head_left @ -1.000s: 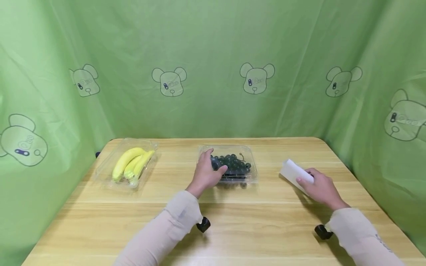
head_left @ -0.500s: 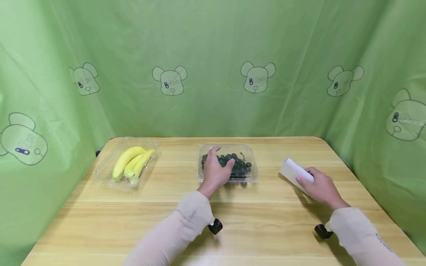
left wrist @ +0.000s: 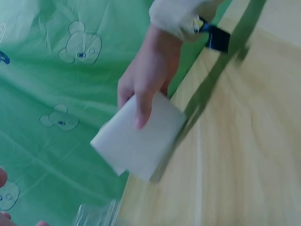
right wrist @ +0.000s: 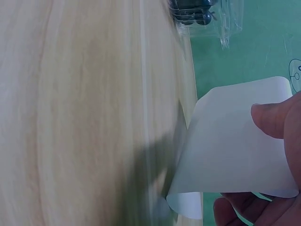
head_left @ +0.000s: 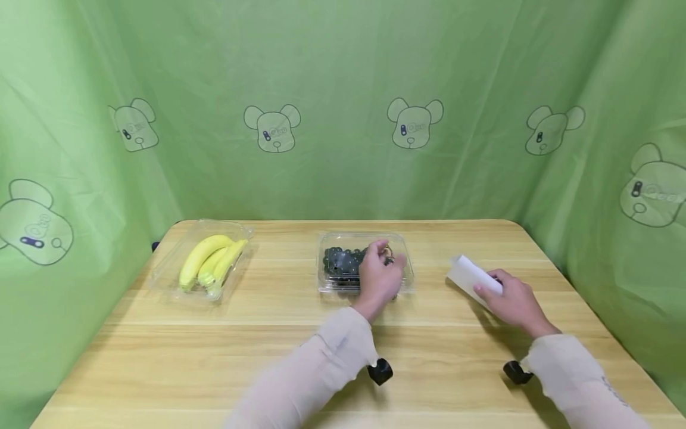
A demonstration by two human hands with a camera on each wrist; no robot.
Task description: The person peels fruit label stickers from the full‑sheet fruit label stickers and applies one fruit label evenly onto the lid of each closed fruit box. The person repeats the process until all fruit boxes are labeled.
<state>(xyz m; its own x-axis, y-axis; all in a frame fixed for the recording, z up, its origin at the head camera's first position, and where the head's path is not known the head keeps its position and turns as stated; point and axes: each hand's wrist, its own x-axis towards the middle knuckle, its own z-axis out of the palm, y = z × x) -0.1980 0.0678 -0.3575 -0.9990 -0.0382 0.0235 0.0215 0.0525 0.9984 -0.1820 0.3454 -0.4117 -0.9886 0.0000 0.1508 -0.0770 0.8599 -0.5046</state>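
Note:
In the head view, my left hand (head_left: 379, 275) is over the front right of a clear plastic clamshell box (head_left: 328, 283), its fingers loosely bent with nothing between them. Dark grapes (head_left: 343, 262) fill the box, partly hidden behind this hand. On the right, my right hand (head_left: 514, 301) grips a folded sheet of white paper (head_left: 471, 279) tilted above the table. The right wrist view shows the thumb (right wrist: 273, 117) on top of the paper (right wrist: 235, 141), with fingers curled beneath. The left wrist view also catches the paper (left wrist: 141, 139) in that grip.
A second clear clamshell box (head_left: 168, 271) with several yellow bananas (head_left: 214, 262) stands at the left of the wooden table (head_left: 429, 369). Green curtain (head_left: 343, 185) with printed bear heads encloses the back and both sides.
My left hand has moved rightward across the grape box, from its left side to its right, uncovering the grapes on the left. The right hand and the paper have stayed almost still.

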